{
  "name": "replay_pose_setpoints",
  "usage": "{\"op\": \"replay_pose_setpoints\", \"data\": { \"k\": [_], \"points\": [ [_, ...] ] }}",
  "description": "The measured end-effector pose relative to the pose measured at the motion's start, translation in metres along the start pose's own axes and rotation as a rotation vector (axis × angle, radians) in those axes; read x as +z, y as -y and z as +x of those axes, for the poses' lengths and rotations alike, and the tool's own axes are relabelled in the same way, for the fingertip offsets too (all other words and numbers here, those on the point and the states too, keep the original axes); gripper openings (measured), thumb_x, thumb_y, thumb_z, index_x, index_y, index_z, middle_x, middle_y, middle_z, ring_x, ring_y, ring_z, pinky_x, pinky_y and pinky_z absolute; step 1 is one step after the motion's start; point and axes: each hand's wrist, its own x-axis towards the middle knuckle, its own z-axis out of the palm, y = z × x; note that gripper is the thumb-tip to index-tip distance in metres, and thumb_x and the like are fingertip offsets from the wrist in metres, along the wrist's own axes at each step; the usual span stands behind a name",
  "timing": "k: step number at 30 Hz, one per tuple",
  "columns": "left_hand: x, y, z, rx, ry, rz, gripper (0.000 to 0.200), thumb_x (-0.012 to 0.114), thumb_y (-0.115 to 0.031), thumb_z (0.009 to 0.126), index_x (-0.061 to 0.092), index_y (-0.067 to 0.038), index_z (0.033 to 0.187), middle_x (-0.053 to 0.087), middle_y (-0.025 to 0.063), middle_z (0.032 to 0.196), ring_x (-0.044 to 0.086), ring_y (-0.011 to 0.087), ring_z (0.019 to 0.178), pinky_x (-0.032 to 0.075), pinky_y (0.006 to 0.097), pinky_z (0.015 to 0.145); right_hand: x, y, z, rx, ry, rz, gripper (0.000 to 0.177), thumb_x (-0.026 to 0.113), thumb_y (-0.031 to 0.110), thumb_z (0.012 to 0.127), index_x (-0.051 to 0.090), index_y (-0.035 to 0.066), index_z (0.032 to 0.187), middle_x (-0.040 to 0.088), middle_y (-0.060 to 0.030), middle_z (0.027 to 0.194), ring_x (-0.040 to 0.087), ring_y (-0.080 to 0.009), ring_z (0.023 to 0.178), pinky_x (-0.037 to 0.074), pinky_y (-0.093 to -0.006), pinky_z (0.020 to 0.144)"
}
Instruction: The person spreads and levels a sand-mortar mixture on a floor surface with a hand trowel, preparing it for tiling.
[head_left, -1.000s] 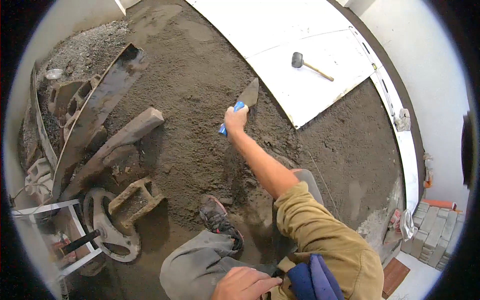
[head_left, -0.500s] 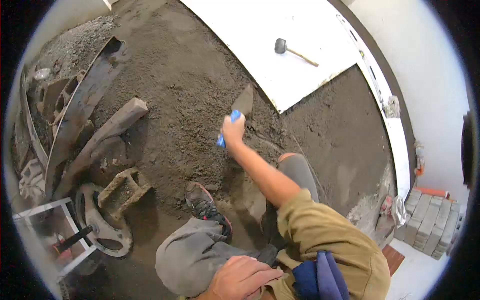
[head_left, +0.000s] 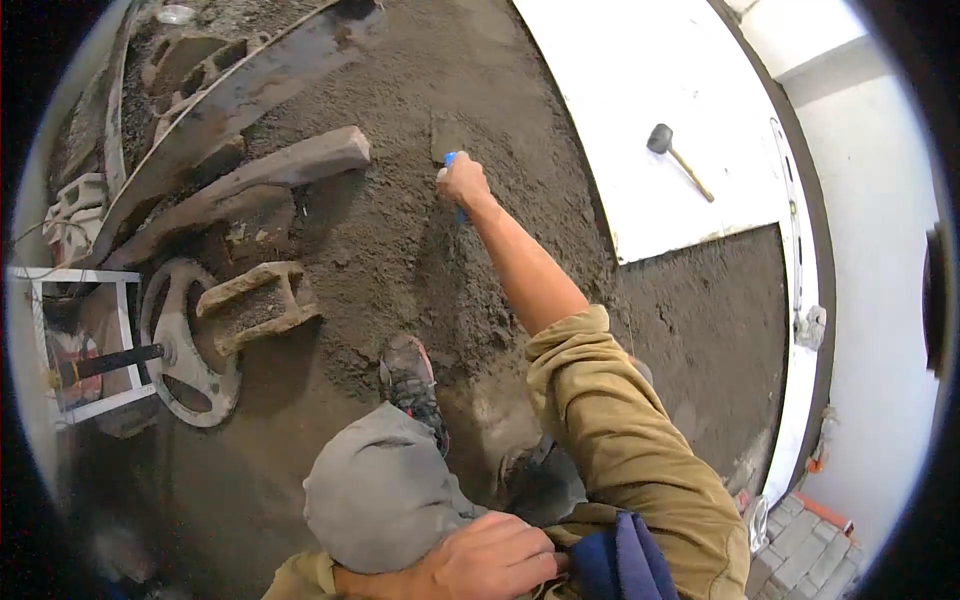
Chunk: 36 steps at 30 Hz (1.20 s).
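as the trowel shifts left, work moves to a fresh patch

right hand (head_left: 462, 182) stays closed round the blue-handled trowel (head_left: 448, 140), now carried off the white tile (head_left: 640, 80) edge, blade flat on the sand bed (head_left: 400, 230). left hand (head_left: 490, 562) rests on the knee (head_left: 375, 495); its grip cannot be told.

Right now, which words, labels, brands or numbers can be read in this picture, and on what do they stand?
None can be read. The trowel in the right hand, the mallet and the tiles show no legible text.
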Motion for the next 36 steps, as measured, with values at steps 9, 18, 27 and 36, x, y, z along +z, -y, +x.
{"op": "replay_pose_setpoints", "data": {
  "k": [9,18,27,36],
  "points": [
    [-0.019,-0.006,-0.014,-0.087,-0.039,0.044,0.030,0.065,-0.016,0.078,0.068,-0.010,0.107,0.063,0.0041,0.093,0.063,0.0204,0.083,0.050,0.0336,0.076,-0.081,-0.114,-0.063,-0.003,-0.226,0.100,0.038,0.063,0.034,0.085,0.060,-0.001,0.100,0.068,-0.0184,0.084,0.069,-0.0325,0.078,0.053,-0.0432,0.069],
    [-0.015,-0.011,-0.022,-0.088,-0.192,0.024,0.016,0.065,-0.015,0.076,0.061,-0.007,0.089,0.057,0.0075,0.083,0.058,0.0255,0.079,0.044,0.0366,0.074,-0.110,-0.098,0.019,-0.326,0.240,-0.600,0.027,0.067,0.024,0.083,0.063,0.006,0.103,0.068,-0.0236,0.093,0.065,-0.0427,0.090,0.053,-0.0493,0.075],
    [-0.013,-0.013,-0.021,-0.114,-0.250,0.034,0.017,0.067,-0.014,0.075,0.063,-0.006,0.089,0.057,0.0082,0.081,0.058,0.0255,0.077,0.045,0.0368,0.071,-0.174,-0.172,-0.038,-0.085,0.112,-0.470,0.037,0.067,0.025,0.081,0.065,0.008,0.113,0.069,-0.0221,0.085,0.069,-0.0325,0.080,0.053,-0.0434,0.073],
    [-0.014,-0.015,-0.020,-0.143,0.021,0.080,0.029,0.064,-0.015,0.078,0.069,-0.010,0.106,0.064,0.0027,0.092,0.063,0.0184,0.082,0.050,0.0333,0.076,-0.175,-0.173,-0.099,-0.312,0.365,-0.552,0.031,0.068,0.025,0.082,0.066,0.008,0.108,0.069,-0.0184,0.086,0.067,-0.0369,0.080,0.052,-0.0456,0.073]
  ]
}}
